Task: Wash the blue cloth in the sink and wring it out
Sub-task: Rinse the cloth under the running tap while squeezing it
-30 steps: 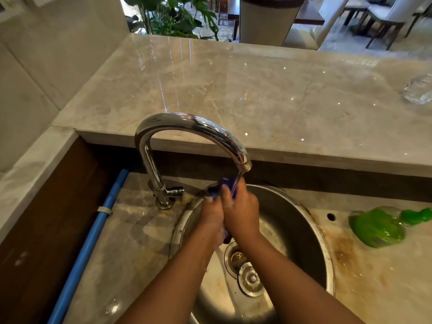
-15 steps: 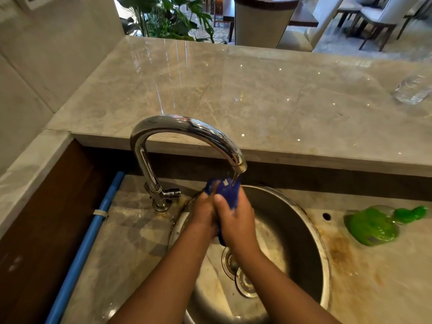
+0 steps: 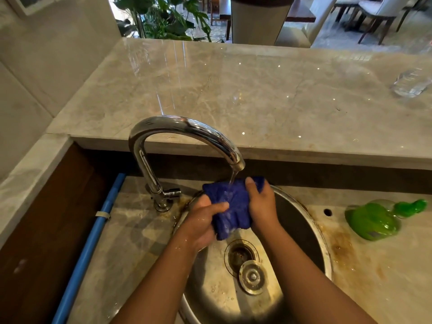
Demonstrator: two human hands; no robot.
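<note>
Since the frame half a second ago the two hands are further apart, and the blue cloth (image 3: 233,204) is now pulled wider between them; before, it was bunched small between hands pressed together.

At the centre of the frame the cloth is held up over the round metal sink (image 3: 313,225), under the spout of the curved chrome tap (image 3: 187,129). A thin stream of water (image 3: 232,181) falls from the spout onto the upper middle of the cloth. The left hand (image 3: 203,220) grasps the lower left side of the cloth, with its thumb lying across the front. The right hand (image 3: 261,202) grasps the right side, fingers curled behind and the thumb on the upper edge. Both hands and wrists look wet.

Below the cloth, in the bottom of the sink, is the open drain (image 3: 240,253), and the metal plug (image 3: 252,277) lies just beside it, lower in the frame. At the right a green bottle (image 3: 371,220) lies on its side on the stained stone surface near the sink rim. At the lower left a blue pipe (image 3: 93,230) runs along the wooden wall. Behind the tap is a higher stone counter (image 3: 257,90), with a clear glass (image 3: 411,83) at its far right edge. A green plant (image 3: 163,17) stands beyond the counter at the top of the frame
</note>
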